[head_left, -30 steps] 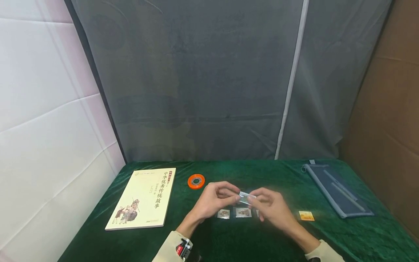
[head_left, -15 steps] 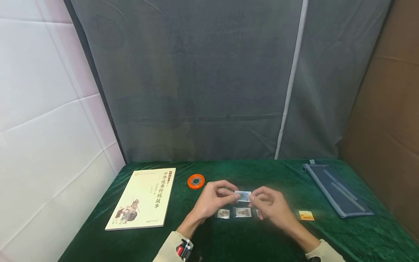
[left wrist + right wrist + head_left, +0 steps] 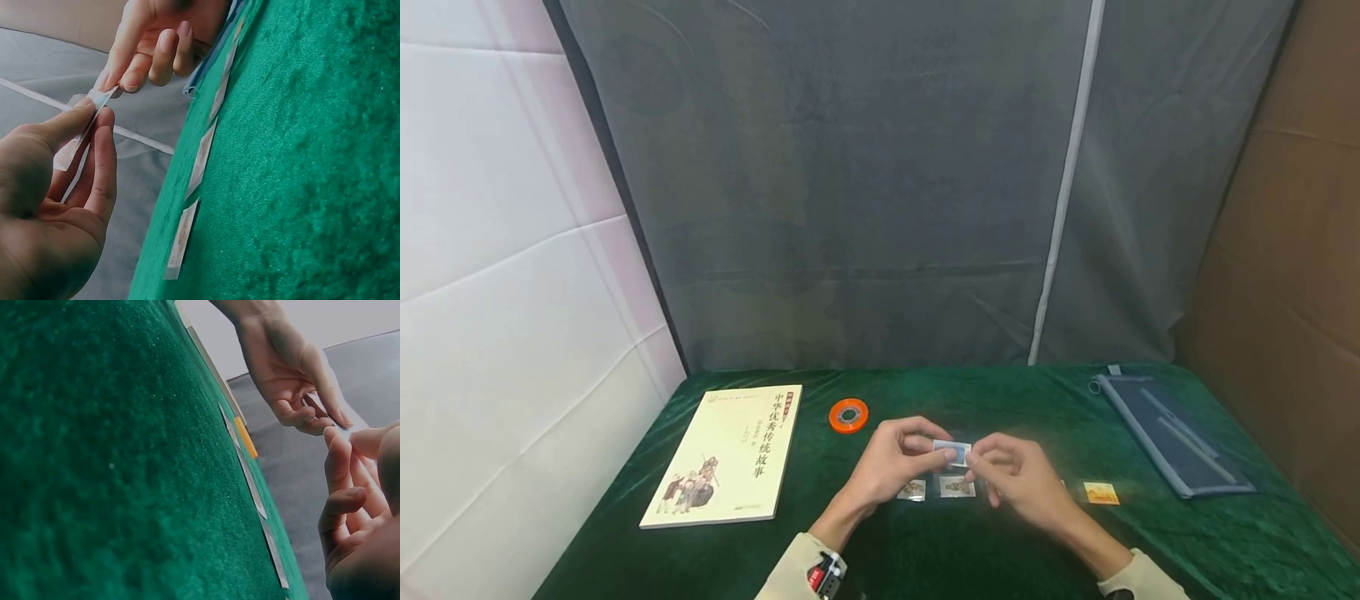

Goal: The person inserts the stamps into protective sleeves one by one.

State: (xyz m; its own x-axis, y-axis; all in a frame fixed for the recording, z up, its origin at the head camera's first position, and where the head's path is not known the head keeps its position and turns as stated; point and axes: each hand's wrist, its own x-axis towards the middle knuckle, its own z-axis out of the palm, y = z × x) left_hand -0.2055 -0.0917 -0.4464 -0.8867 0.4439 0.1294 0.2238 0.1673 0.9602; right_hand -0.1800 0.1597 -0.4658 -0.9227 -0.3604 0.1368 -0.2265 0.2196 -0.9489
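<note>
Thumb and fingers of my left hand [image 3: 891, 462] pinch the left end of a small blue-and-white stamp [image 3: 952, 452]. My right hand [image 3: 1022, 479] pinches its right end, just above the table. A clear plastic sleeve [image 3: 65, 155] shows around or behind the stamp in the left wrist view; whether the stamp is fully inside it I cannot tell. Below the hands lie more small pictured stamps in clear sleeves, one [image 3: 912, 490] at the left and one [image 3: 957, 487] in the middle. My right hand partly hides others in that row.
A yellow-orange stamp [image 3: 1101, 493] lies right of my right hand. An orange tape roll [image 3: 848, 415] sits behind my left hand. On the left lies a cream book [image 3: 722, 454], on the right a blue mesh zip pouch [image 3: 1176, 433]. Green velvet cloth [image 3: 970, 550] covers the table.
The held stamp has turned from a pale, glinting tilt to show its blue face, and has shifted slightly left. Both hands keep their pinch on it, and the right fingers have moved a little left.
</note>
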